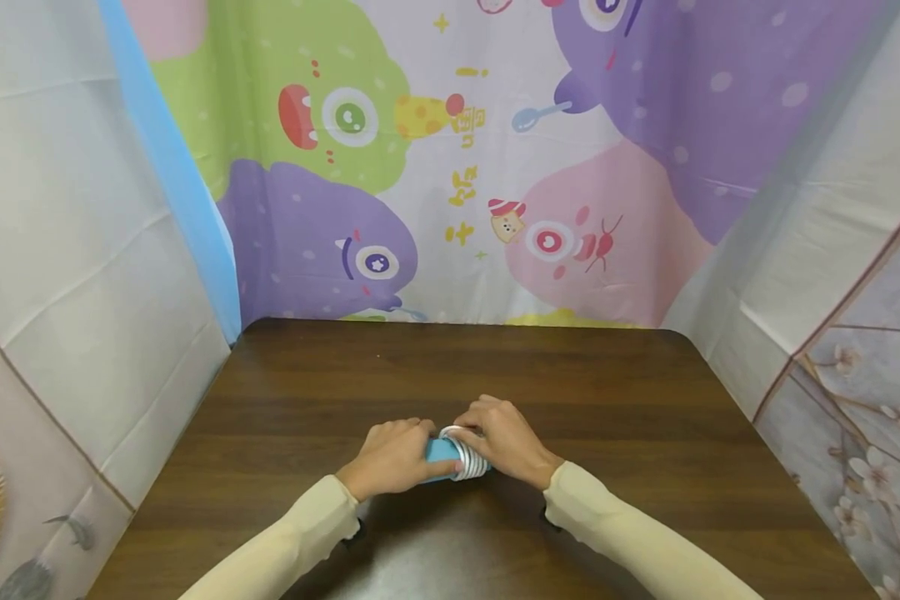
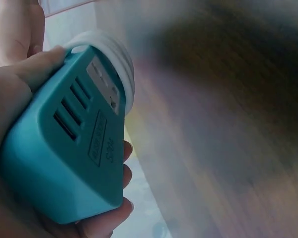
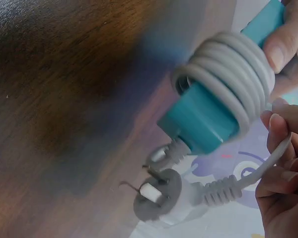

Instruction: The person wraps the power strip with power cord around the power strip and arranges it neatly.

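Observation:
My left hand (image 1: 388, 458) grips one end of a teal power strip (image 2: 64, 163), its fingers wrapped behind the body. Three slots and a white socket panel (image 2: 103, 85) show on the strip's faces in the left wrist view. A white cord (image 3: 231, 74) is coiled in several turns around the other end. With its fingertips, my right hand (image 1: 506, 440) pinches the loose length of cord close to the plug (image 3: 159, 196). This plug hangs beside the strip's end with its metal prongs bared in the right wrist view. The strip is held above the table.
A dark wooden table (image 1: 330, 375) with rounded far corners lies under both hands. Behind it hangs a curtain (image 1: 450, 275) printed with cartoon monsters. Pale fabric panels stand at the left (image 1: 60, 183) and right (image 1: 817, 208) sides of the table.

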Motion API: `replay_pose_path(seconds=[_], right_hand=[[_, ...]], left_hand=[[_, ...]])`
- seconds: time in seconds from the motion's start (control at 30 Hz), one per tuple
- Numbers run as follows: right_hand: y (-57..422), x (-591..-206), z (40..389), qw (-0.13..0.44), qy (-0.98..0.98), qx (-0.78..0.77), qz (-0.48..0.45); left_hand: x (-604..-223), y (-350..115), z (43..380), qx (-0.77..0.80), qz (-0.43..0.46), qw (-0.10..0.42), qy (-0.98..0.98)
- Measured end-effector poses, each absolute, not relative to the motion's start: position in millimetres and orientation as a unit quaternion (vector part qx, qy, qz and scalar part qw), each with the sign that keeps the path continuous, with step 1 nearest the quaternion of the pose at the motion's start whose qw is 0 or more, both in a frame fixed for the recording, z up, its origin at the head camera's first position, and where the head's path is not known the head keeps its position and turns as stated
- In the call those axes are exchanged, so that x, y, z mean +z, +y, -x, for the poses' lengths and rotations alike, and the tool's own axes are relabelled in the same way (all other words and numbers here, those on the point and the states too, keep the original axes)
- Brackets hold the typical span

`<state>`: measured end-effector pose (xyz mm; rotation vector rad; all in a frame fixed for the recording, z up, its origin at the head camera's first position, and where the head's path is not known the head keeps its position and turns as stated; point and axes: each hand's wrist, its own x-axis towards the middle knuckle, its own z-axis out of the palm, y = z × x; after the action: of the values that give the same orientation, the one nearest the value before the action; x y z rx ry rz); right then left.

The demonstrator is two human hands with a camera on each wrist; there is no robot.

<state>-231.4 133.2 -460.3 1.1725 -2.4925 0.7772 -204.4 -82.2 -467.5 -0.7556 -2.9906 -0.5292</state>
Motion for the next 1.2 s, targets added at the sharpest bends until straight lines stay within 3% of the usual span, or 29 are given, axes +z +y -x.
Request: replay_pose_path(seconds=[0.57, 1.2], right_hand=[[129.0, -455.5, 228.2, 0.167, -0.86, 0.288, -0.387], [126.6, -469.6, 217.0, 0.102, -0.861, 0.372, -0.332]], left_hand=[[-471.0, -102.7, 215.4, -0.193, 0.159, 0.079, -0.965], [-470.3, -98.0, 221.1, -0.303, 0.103, 0.066, -0.945]])
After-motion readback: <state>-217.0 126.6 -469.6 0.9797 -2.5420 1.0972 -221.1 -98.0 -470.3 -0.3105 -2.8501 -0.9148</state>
